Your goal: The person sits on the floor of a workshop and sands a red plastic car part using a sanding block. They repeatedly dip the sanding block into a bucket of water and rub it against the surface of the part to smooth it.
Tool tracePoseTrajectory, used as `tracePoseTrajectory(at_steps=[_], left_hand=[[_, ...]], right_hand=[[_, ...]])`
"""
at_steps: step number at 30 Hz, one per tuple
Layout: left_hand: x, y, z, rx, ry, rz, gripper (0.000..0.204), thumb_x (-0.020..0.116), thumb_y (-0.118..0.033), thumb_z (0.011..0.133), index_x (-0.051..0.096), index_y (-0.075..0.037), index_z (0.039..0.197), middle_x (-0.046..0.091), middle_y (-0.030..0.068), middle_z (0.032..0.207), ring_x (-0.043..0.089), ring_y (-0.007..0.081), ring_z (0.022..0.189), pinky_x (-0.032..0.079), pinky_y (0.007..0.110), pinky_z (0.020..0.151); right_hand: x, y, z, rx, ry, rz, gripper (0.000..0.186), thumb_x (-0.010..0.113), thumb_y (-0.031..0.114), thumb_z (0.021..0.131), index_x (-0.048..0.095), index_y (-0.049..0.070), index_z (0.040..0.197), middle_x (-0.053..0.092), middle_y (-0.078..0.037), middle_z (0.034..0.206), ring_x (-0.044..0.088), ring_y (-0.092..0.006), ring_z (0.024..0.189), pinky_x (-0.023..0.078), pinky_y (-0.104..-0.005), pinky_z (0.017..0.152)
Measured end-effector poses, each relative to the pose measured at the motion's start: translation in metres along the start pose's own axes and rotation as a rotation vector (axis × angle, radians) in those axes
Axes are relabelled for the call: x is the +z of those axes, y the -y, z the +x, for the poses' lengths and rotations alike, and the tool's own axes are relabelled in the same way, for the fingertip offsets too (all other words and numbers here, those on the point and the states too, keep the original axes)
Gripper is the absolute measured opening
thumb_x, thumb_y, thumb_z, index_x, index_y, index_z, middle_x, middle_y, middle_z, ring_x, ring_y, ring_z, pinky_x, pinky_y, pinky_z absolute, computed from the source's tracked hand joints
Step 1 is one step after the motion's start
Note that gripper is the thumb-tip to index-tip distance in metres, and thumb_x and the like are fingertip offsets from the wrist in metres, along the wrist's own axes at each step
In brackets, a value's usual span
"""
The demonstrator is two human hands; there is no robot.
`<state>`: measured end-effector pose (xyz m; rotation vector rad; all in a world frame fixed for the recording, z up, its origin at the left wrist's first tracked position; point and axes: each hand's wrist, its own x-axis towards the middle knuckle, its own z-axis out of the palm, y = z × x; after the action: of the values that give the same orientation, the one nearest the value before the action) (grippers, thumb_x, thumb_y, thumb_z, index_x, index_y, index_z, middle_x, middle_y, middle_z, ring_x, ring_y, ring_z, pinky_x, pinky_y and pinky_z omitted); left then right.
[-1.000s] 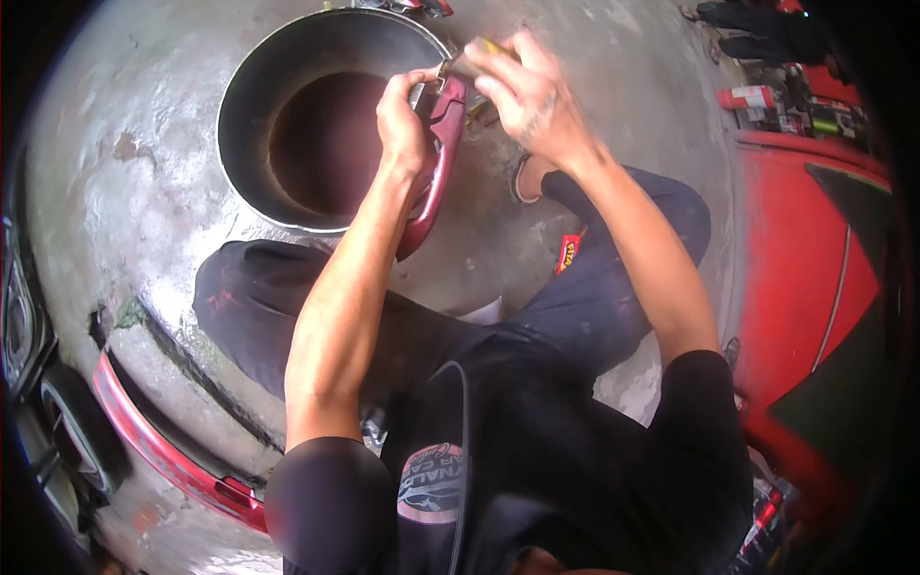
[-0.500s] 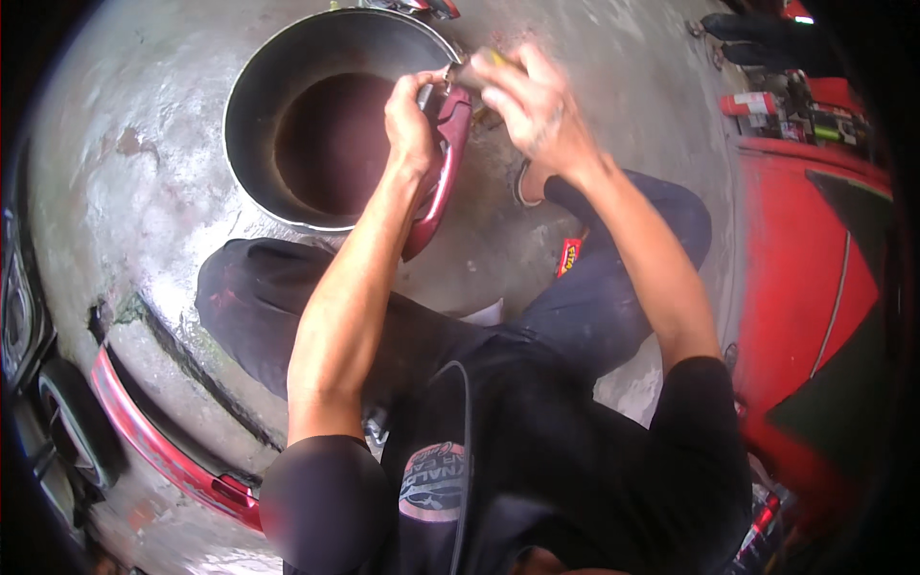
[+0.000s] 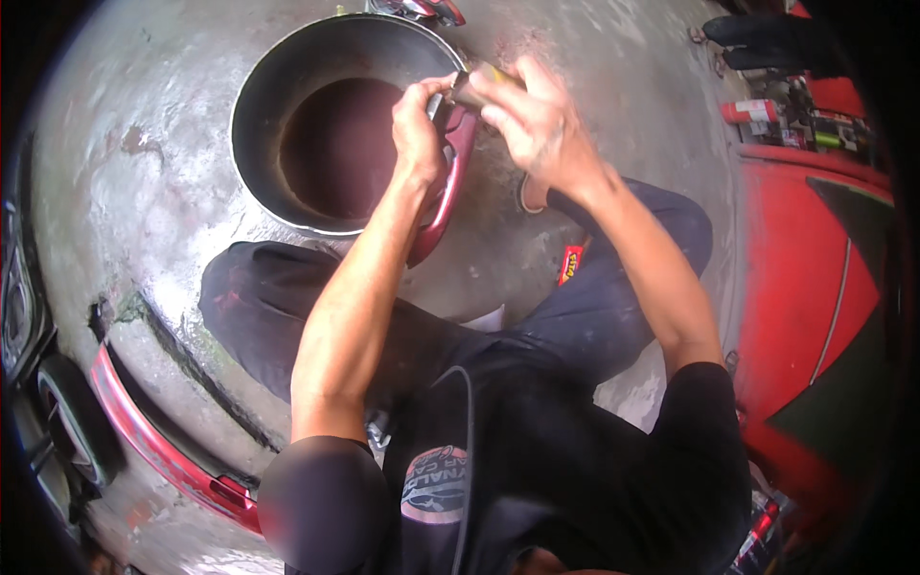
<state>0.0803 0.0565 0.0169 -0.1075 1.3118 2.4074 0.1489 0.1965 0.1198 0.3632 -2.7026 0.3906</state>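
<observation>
My left hand (image 3: 417, 139) is closed round the upper end of a curved glossy red plastic trim panel (image 3: 459, 153), which slants down beside the tub. Pressed near that same end is my right hand (image 3: 544, 125), its fingers wrapped round a folded dark brownish sheet with a yellow patch (image 3: 471, 91) that looks like sandpaper. Both hands meet over the right rim of a big round black tub (image 3: 257, 125). Murky reddish-brown water (image 3: 335, 158) covers the tub's bottom. My left forearm hides part of the panel's lower stretch.
A long red trim piece (image 3: 158, 436) lies on the grey floor at left, near a black ring-shaped part (image 3: 75, 422). Red bodywork (image 3: 791, 259) borders the right side, with a red can (image 3: 749, 111) beyond. Another person's dark-clothed legs (image 3: 767, 38) reach in at top right.
My right hand and the folded sheet have shifted slightly down against the panel's upper end. The view has moved a little; both grips stay the same.
</observation>
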Motion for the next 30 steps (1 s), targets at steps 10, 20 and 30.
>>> tracePoseTrajectory(at_steps=[10, 20, 30], left_hand=[[0.004, -0.009, -0.008, 0.060, 0.014, 0.083, 0.039, 0.049, -0.025, 0.103, 0.078, 0.000, 0.112, 0.072, 0.0093, 0.110, 0.065, 0.0181, 0.100, 0.050, 0.031, 0.094], [0.000, -0.005, -0.003, -0.081, 0.008, -0.124, 0.037, 0.050, -0.024, 0.103, 0.075, 0.001, 0.113, 0.072, 0.0094, 0.108, 0.065, 0.0189, 0.100, 0.050, 0.033, 0.096], [-0.006, 0.006, 0.008, -0.001, -0.045, -0.176, 0.031, 0.051, -0.020, 0.102, 0.073, 0.002, 0.107, 0.075, 0.0129, 0.109, 0.069, 0.0227, 0.101, 0.050, 0.035, 0.101]], right_hand=[[0.005, -0.019, 0.006, 0.038, 0.010, 0.037, 0.031, 0.073, 0.015, 0.090, 0.074, 0.010, 0.121, 0.059, -0.017, 0.101, 0.062, -0.0382, 0.096, 0.052, -0.0495, 0.086], [0.010, -0.021, 0.004, 0.109, -0.032, 0.059, 0.030, 0.074, 0.015, 0.090, 0.076, 0.012, 0.120, 0.061, -0.017, 0.104, 0.063, -0.0375, 0.095, 0.053, -0.0488, 0.084], [0.020, -0.016, -0.005, 0.130, -0.114, 0.122, 0.034, 0.076, 0.012, 0.089, 0.076, 0.010, 0.123, 0.062, -0.016, 0.102, 0.065, -0.0368, 0.095, 0.056, -0.0475, 0.084]])
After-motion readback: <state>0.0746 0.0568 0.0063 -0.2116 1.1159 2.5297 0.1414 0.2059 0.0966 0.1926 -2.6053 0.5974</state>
